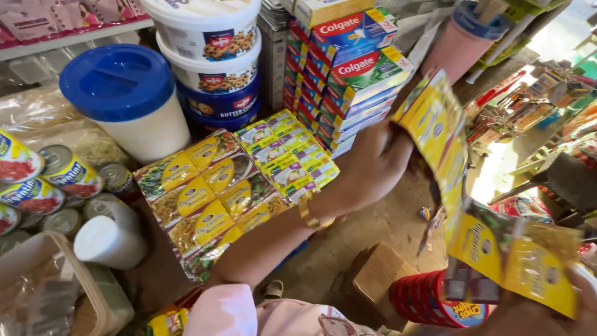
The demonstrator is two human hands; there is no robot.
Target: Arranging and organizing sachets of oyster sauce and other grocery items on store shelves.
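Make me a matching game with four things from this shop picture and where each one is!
Things:
1. yellow packet strip
2. blue lid
3. tin cans
4. cardboard box

Places:
A. on the floor below
B. on top of a white tub
C. held in the left hand
D. lying at the far left of the shelf

Pairs: 1-C, 2-B, 3-D, 4-A
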